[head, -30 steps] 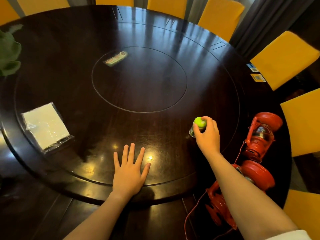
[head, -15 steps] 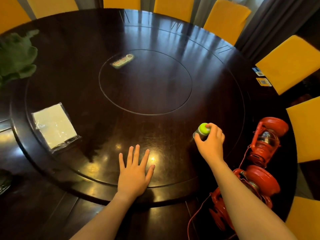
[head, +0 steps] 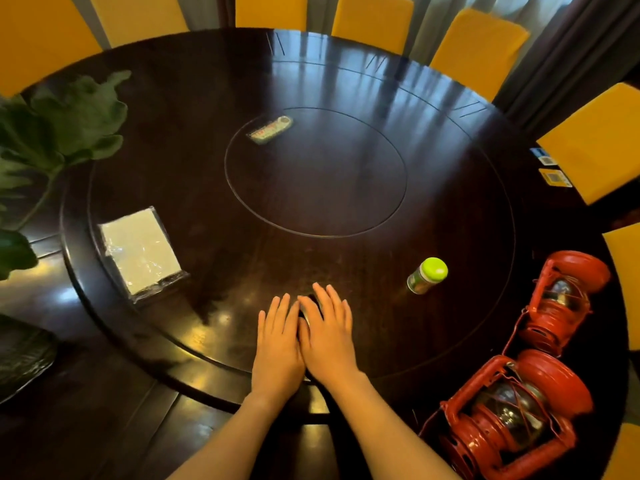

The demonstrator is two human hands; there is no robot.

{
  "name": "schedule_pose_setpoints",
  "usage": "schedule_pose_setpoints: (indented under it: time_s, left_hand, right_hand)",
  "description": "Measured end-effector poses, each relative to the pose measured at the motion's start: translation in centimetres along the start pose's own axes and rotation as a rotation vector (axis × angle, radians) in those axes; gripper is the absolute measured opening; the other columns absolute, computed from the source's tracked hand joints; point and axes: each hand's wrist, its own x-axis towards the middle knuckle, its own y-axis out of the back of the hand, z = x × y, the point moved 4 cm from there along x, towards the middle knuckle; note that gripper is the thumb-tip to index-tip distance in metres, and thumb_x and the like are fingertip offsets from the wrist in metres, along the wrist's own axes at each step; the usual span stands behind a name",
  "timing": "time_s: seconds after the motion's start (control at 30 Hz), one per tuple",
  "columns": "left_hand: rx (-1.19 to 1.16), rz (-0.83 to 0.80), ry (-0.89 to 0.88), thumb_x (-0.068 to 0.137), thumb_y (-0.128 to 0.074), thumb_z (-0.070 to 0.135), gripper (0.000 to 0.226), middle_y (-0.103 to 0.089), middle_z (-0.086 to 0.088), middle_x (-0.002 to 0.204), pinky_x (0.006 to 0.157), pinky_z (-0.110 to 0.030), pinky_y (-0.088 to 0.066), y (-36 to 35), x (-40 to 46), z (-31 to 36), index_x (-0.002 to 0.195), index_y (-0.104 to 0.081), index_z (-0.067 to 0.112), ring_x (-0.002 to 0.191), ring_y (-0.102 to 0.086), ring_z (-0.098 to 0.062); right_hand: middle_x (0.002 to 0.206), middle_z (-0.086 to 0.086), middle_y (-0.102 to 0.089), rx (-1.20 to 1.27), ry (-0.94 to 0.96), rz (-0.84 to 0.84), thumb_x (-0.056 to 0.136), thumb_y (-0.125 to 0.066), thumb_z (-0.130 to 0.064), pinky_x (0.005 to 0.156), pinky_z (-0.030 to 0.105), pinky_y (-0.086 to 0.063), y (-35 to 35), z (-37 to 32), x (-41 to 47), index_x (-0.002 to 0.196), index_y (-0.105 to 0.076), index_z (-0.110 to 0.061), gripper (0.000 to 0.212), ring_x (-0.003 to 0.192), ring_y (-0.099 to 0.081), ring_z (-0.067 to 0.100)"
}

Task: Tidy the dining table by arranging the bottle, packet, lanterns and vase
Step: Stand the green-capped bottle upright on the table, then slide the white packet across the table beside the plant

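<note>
The chief risk, as I judge it, sits at the table's 4 to 5 o'clock edge: two red lanterns, the farther lantern [head: 560,299] and the nearer lantern [head: 512,415], both lie tipped over close to the rim, with a thin red cord [head: 512,337] running between them. A careless pull on one could drag the other by that cord, or roll it off the edge, and their glass globes would not forgive a fall. The small bottle [head: 426,275] with its green cap stands upright and alone at about 3 o'clock from the hands, near them but apart; a sweeping forearm on the way to the lanterns could knock it over. The left hand [head: 278,344] and right hand [head: 329,336] lie flat, palms down, side by side and touching at the near edge of the raised inner disc [head: 450,188], at 6 o'clock, fingers spread and gripping nothing. The clear-wrapped white packet [head: 140,252] rests at 9 o'clock on that disc, well apart from the hands. Large green leaves [head: 59,129] show at 10 o'clock; the vase itself I cannot make out. A small wrapped item [head: 270,129] lies near the centre.
</note>
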Motion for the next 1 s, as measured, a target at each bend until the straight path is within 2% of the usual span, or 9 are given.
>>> schedule_pose_setpoints:
  time_s: [0.13, 0.2, 0.3, 0.4, 0.5, 0.63, 0.73, 0.87, 1.0]
  left_hand:
    - [-0.359, 0.213, 0.207, 0.088, -0.038, 0.010, 0.050, -0.048, -0.013, 0.145, 0.121, -0.047, -0.019, 2.5, -0.4, 0.4, 0.135, -0.052, 0.002, 0.141, -0.030, -0.017]
    - [-0.431, 0.337, 0.346, 0.082, -0.044, 0.007, 0.047, -0.057, -0.015, 0.134, 0.116, -0.045, -0.029, 4.0, 0.0, -0.2, 0.126, -0.059, 0.001, 0.133, -0.043, -0.027]
    - [-0.395, 0.443, 0.407, 0.082, -0.056, 0.003, 0.036, -0.063, -0.009, 0.120, 0.106, -0.045, -0.040, 7.1, 1.1, -2.6, 0.117, -0.063, 0.008, 0.118, -0.053, -0.028]
    - [-0.240, 0.496, 0.427, 0.079, -0.065, -0.001, 0.038, -0.066, -0.010, 0.116, 0.102, -0.047, -0.042, 11.4, 2.5, -6.8, 0.115, -0.065, 0.008, 0.113, -0.056, -0.031]
    - [-0.021, 0.434, 0.517, 0.081, -0.067, 0.014, 0.043, -0.062, -0.011, 0.126, 0.106, -0.055, -0.037, 14.6, 3.6, -10.7, 0.124, -0.061, 0.012, 0.121, -0.053, -0.034]
    - [0.208, 0.178, 0.522, 0.088, -0.063, 0.046, 0.067, -0.032, -0.008, 0.156, 0.117, -0.059, -0.011, 15.8, 4.8, -15.1, 0.146, -0.040, 0.023, 0.146, -0.019, -0.029]
    - [0.244, 0.044, 0.475, 0.091, -0.058, 0.050, 0.072, -0.016, -0.007, 0.163, 0.119, -0.060, -0.001, 15.8, 5.5, -17.6, 0.152, -0.028, 0.027, 0.150, -0.003, -0.025]
    - [0.184, -0.012, 0.451, 0.093, -0.055, 0.051, 0.069, -0.014, 0.000, 0.164, 0.116, -0.060, 0.007, 15.8, 5.8, -19.3, 0.152, -0.027, 0.029, 0.150, -0.005, -0.019]
    - [0.205, 0.030, 0.377, 0.098, -0.051, 0.036, 0.049, -0.034, 0.000, 0.157, 0.116, -0.060, 0.005, 16.5, 6.1, -19.0, 0.145, -0.041, 0.027, 0.147, -0.022, -0.019]
  right_hand:
    - [0.163, 0.002, -0.010, -0.122, 0.028, -0.163, 0.100, -0.024, -0.050, 0.118, 0.055, -0.003, -1.6, -0.4, 0.5, 0.150, -0.027, -0.032, 0.054, 0.150, 0.003, 0.023]
    - [0.162, 0.009, -0.015, -0.213, 0.040, -0.203, 0.097, -0.023, -0.056, 0.115, 0.060, -0.009, -2.5, -0.6, 0.0, 0.151, -0.027, -0.031, 0.060, 0.149, -0.007, 0.029]
    - [0.158, 0.015, -0.025, -0.253, 0.021, -0.205, 0.091, -0.035, -0.058, 0.110, 0.065, -0.019, -3.6, -0.2, 0.0, 0.149, -0.034, -0.030, 0.064, 0.146, -0.021, 0.034]
    - [0.155, 0.015, -0.031, -0.280, 0.040, -0.184, 0.089, -0.036, -0.065, 0.109, 0.063, -0.014, -3.9, -0.5, 0.3, 0.146, -0.040, -0.030, 0.067, 0.144, -0.025, 0.035]
    - [0.157, 0.012, -0.027, -0.299, 0.030, -0.179, 0.089, -0.029, -0.069, 0.112, 0.061, -0.008, -3.8, -0.6, 0.5, 0.147, -0.034, -0.032, 0.069, 0.146, -0.018, 0.032]
    - [0.162, 0.004, 0.008, -0.341, 0.012, -0.207, 0.086, -0.003, -0.074, 0.113, 0.058, 0.010, -4.1, -0.7, 0.4, 0.150, 0.005, -0.040, 0.073, 0.146, 0.019, 0.025]
    - [0.160, 0.001, 0.019, -0.335, -0.001, -0.220, 0.083, 0.006, -0.075, 0.113, 0.056, 0.015, -4.3, -0.7, 0.5, 0.147, 0.015, -0.042, 0.073, 0.143, 0.028, 0.023]
    - [0.161, 0.002, 0.011, -0.313, -0.001, -0.192, 0.085, 0.002, -0.075, 0.114, 0.057, 0.011, -4.5, -1.1, 0.6, 0.150, 0.005, -0.041, 0.073, 0.146, 0.021, 0.024]
    - [0.161, 0.004, 0.012, -0.330, 0.005, -0.198, 0.087, 0.002, -0.074, 0.113, 0.057, 0.013, -4.8, -1.4, 0.7, 0.149, 0.009, -0.039, 0.073, 0.146, 0.023, 0.026]
